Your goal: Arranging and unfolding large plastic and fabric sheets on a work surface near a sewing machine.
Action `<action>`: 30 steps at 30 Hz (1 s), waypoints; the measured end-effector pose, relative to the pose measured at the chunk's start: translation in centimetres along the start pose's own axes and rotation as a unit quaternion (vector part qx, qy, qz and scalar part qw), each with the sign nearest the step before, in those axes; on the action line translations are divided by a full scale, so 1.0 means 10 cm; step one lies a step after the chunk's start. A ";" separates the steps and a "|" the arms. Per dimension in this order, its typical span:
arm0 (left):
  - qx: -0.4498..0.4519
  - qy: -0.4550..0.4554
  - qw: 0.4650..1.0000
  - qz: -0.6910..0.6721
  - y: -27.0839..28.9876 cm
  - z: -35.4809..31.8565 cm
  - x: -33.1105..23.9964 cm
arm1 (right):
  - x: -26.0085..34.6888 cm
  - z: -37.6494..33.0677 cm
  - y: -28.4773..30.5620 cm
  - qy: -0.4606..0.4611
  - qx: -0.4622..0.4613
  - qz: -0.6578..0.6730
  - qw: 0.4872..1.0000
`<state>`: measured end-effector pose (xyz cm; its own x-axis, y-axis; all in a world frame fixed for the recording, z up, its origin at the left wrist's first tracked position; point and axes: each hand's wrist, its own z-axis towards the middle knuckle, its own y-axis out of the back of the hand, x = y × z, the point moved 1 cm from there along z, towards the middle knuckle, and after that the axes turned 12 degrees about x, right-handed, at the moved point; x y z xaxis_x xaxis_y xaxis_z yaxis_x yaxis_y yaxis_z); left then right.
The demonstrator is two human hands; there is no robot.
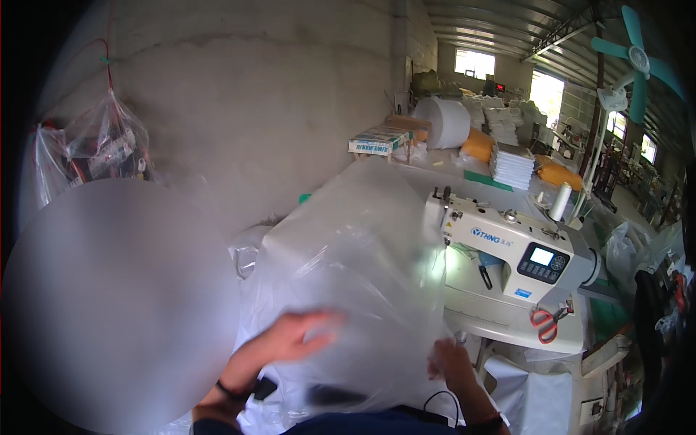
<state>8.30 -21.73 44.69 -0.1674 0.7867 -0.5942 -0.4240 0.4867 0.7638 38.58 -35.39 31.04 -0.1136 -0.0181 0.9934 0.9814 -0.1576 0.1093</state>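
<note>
A clear plastic sheet (pixel 362 290) is spread over the table, left of a white sewing machine (pixel 507 243) with a lit needle area. My left hand (pixel 301 335), a little blurred, is over the sheet with its fingers stretched forward and thumb apart, holding nothing that I can see. By the sheet's right edge, below the machine bed, my right hand (pixel 451 362) has its fingers curled in. What those fingers hold, if anything, is hidden. Red-handled scissors (pixel 545 325) and a small dark tool (pixel 485 277) lie on the machine bed.
A large blurred grey round shape (pixel 119 304) covers the left side. Behind the table are a white roll (pixel 442 123), stacked white bundles (pixel 512 165) and orange sacks (pixel 558 172). A thread cone (pixel 560 201) stands behind the machine, and a green fan (pixel 638 59) hangs above right.
</note>
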 end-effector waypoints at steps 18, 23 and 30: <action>-0.068 0.427 0.845 0.316 -0.47 0.90 2.63 | -2.14 -4.02 1.63 -0.379 -0.088 -0.187 0.902; -0.125 0.434 0.849 0.275 -0.34 1.04 2.96 | -2.81 -3.75 2.42 -0.625 0.060 -0.493 0.603; -0.095 0.461 0.839 0.275 -0.18 1.51 3.03 | -0.24 -0.70 1.24 -0.114 -0.144 -0.500 0.846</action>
<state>17.49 6.97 29.11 -0.9635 0.2025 -0.1753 -0.1771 0.0091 0.9841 49.94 -44.21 29.76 -0.7996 0.4532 0.3940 0.3303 -0.2160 0.9188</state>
